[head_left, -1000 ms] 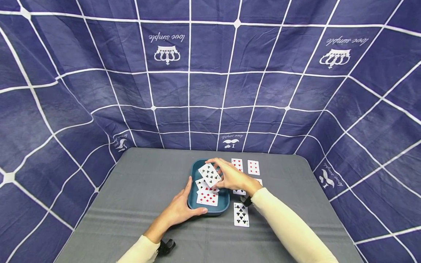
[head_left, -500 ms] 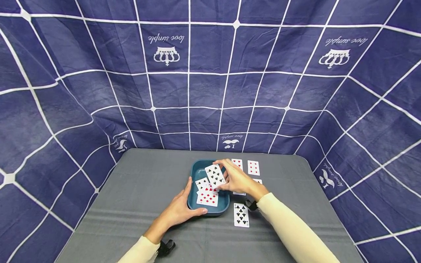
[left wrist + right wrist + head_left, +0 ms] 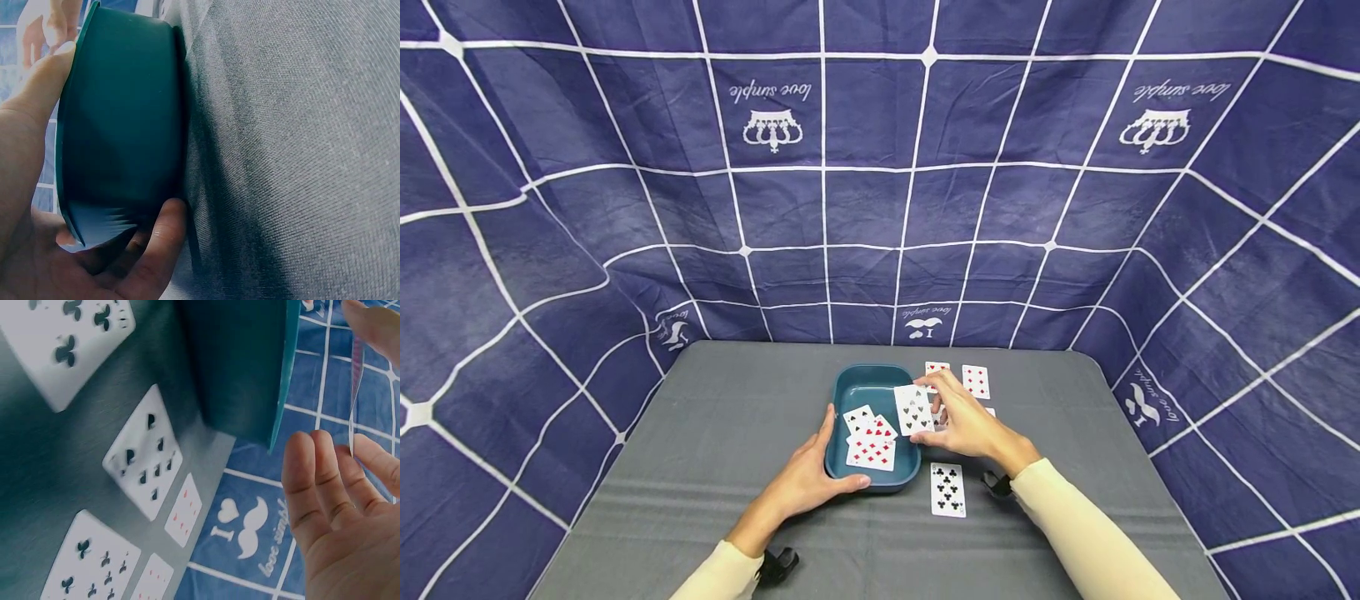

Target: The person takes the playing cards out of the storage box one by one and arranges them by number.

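Note:
In the head view my left hand (image 3: pixel 805 473) rests against the near left corner of a teal plastic tray (image 3: pixel 867 388), thumb and forefinger stretched along its sides. The left wrist view has the thumb on the tray's rim and the other fingers against its wall. My right hand (image 3: pixel 973 427) pinches a spades playing card (image 3: pixel 913 410) over the tray's right side. In the right wrist view that card (image 3: pixel 357 381) is nearly edge-on between thumb and fingers. Overlapping inside the tray lie a diamonds card (image 3: pixel 871 455), a hearts card (image 3: pixel 877 428) and a spades card (image 3: pixel 856 416).
Right of the tray, a clubs card (image 3: pixel 948 492) lies face up on the grey table (image 3: pixel 737 408). Farther back are a hearts card (image 3: pixel 936 367) and a diamonds card (image 3: pixel 976 382). The right wrist view shows another spades card (image 3: pixel 144 453) and another clubs card (image 3: pixel 90 565).
My right hand has carried the spades card rightwards, from above the tray's middle to its right side, uncovering more of the cards inside. My left hand and the tray stay put.

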Motion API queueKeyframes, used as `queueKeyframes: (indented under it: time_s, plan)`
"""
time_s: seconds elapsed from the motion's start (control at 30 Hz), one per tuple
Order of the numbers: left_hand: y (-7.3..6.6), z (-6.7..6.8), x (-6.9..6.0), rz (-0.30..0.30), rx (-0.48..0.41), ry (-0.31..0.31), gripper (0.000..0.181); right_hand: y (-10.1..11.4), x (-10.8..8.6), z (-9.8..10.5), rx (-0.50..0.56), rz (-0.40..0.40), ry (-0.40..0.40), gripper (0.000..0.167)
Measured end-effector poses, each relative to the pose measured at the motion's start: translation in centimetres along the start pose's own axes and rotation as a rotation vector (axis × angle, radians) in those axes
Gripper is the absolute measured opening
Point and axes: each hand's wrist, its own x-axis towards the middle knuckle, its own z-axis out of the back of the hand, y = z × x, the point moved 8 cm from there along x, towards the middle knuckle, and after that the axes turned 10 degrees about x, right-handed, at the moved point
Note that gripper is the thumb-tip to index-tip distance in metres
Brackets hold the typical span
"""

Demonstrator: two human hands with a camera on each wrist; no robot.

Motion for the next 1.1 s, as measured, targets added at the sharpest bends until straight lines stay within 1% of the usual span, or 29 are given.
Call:
queueKeyframes:
  time_s: [0.1, 0.27, 0.4, 0.6, 0.83, 1.1]
  plan:
    - [0.1, 0.0, -0.1, -0.005, 0.002, -0.002, 0.146, -0.3, -1.2, 0.6, -0.026, -0.012, -0.018, 0.089]
    - [0.3, -0.1, 0.1, -0.009, 0.006, -0.012, 0.146, -1.0, -2.9, 1.4, -0.102, -0.029, -0.031, 0.088]
    - [0.3, -0.1, 0.1, -0.011, 0.006, -0.008, 0.146, -1.7, -4.7, 1.9, -0.108, -0.062, -0.040, 0.089]
    - [0.1, 0.0, 0.2, -0.021, 0.004, -0.001, 0.147, -2.5, -7.4, 2.1, -0.136, -0.092, -0.055, 0.086]
    - [0.0, 0.2, 0.3, -0.027, -0.013, 0.001, 0.147, -4.0, -10.3, 2.3, -0.168, -0.127, -0.072, 0.084]
    - [0.0, -0.1, 0.1, -0.045, -0.031, -0.001, 0.147, -4.9, -13.1, 2.4, -0.229, -0.125, -0.077, 0.082]
